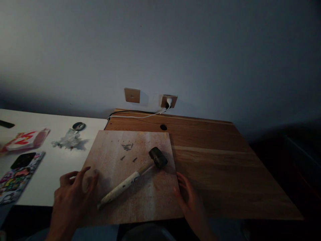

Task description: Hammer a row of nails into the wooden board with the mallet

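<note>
A flat wooden board (147, 204) lies in front of me on the brown table. A mallet (120, 190) with a black head and a pale, worn handle rests diagonally on it. Several small screws or nails (127, 147) are bunched toward the board's far side, with two more nearer me. My left hand (74, 194) is at the board's left edge, its fingers bent and spread, holding nothing. At the right edge, my right hand (188, 197) has its thumb and fingertips on the board's side. Whether any fingers reach underneath is hidden.
On the white table (47, 174) at left are a tape roll (79, 126), a crumpled clear plastic bag (70, 139), a red-and-white packet (27, 140) and a dark phone-like object (23, 160) on a colourful patterned item. A white cable (140, 117) runs to a wall socket.
</note>
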The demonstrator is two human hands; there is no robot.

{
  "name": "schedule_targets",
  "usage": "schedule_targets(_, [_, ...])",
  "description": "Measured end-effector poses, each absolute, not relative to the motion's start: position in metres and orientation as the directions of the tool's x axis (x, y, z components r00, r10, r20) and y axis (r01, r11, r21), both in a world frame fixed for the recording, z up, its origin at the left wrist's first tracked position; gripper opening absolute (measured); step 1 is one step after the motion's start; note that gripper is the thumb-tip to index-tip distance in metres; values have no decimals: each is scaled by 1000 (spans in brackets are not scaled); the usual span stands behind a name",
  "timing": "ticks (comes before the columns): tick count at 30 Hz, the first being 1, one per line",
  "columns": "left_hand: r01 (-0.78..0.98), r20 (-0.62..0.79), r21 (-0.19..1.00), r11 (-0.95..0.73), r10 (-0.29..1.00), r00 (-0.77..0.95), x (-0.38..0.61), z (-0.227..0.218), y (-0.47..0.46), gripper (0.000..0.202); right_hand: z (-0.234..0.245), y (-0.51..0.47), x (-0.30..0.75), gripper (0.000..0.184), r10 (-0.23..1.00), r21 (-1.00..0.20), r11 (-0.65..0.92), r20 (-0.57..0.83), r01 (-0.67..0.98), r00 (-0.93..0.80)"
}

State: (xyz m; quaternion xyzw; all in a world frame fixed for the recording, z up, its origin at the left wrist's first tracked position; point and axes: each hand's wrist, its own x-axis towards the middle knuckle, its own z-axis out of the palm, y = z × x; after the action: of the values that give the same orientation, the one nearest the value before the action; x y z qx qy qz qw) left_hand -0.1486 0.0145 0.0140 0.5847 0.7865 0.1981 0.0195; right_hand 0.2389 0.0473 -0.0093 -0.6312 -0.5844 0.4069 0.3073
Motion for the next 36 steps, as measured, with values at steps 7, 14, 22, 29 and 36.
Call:
schedule_targets(7, [916,164,277,290,925,-343,-98,12,22,45,-12,50,287,54,980,-795,-194,-133,575,148])
schedule_targets(14, [930,269,368,-3,958,-103,-64,2,6,31,-8,39,340,56,943,-701,-285,-83,654,322])
schedule_targets(22, [900,259,408,-153,965,46,-47,5,-9,28,-22,13,378,55,920,-644,-289,19,709,392])
schedule_targets(29, [925,235,376,-55,971,-38,-46,6,2,36,-23,3,377,54,917,-678,-287,9,677,399])
schedule_targets(36, [913,200,401,-71,980,-11,-54,4,1,35,-16,-1,374,50,926,-684,-258,26,682,376])
